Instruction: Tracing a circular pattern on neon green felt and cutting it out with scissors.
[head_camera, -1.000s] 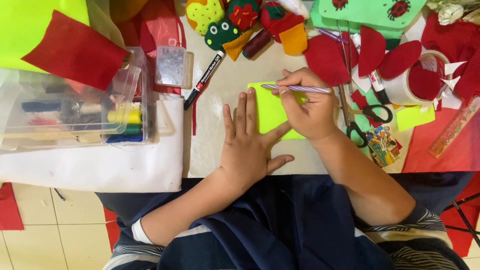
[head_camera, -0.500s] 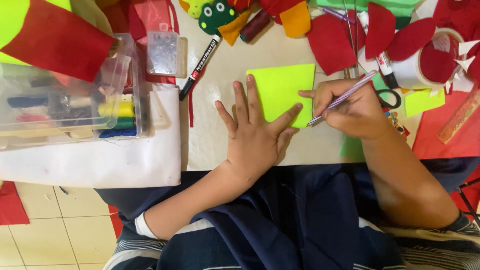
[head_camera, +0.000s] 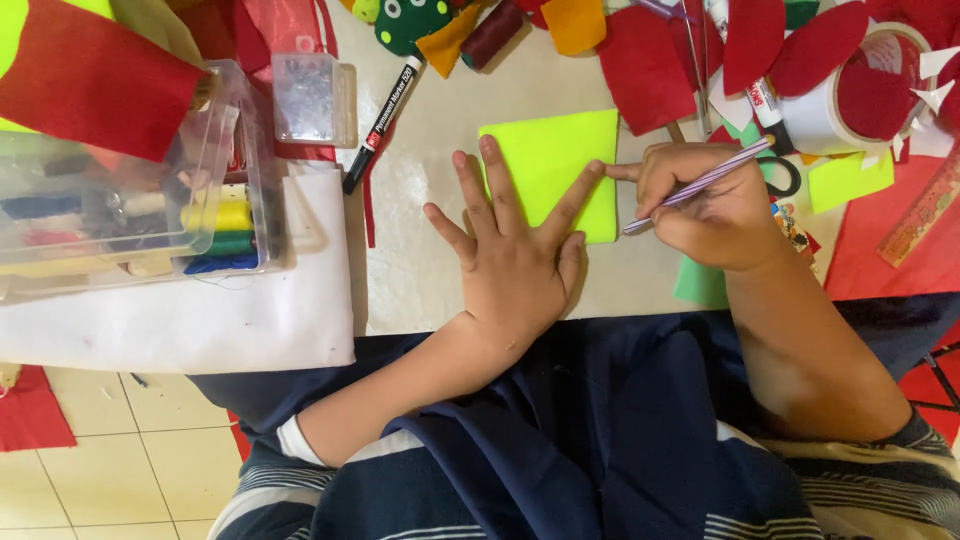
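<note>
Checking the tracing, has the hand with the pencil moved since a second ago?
Yes. The right hand has slid off the green sheet to its right edge, toward the scissors.

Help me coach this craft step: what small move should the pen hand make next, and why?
Probably start the line: draw the pen along the right edge of the green sheet. The left hand lies flat with fingers spread on the sheet, pinning it to the table, and the right hand has the pen in a writing grip, tip at that edge.
</note>
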